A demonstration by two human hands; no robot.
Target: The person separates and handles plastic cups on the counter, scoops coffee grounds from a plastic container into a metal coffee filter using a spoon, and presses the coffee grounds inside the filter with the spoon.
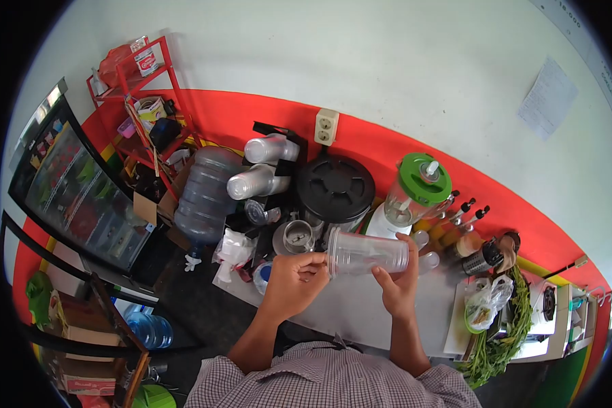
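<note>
A clear plastic cup [370, 254] lies sideways in the air between my hands, above the counter's front part. Its rim faces left and its base right. Several lines show near the rim, but I cannot tell whether more than one cup is nested. My left hand [295, 284] is closed, with thumb and forefinger pinching at the rim. Around the base end curls my right hand [398, 280], its thumb on the near side. Beyond the cup stands a blender [415, 190] with a green lid.
Stacks of clear cups [258, 182] lie in a black holder beside a black-lidded container [336, 187]. A large water bottle [207, 190] stands left. On the grey counter [360, 316] are a metal pot [297, 236], pump bottles [459, 221] and, at right, leafy greens [500, 347].
</note>
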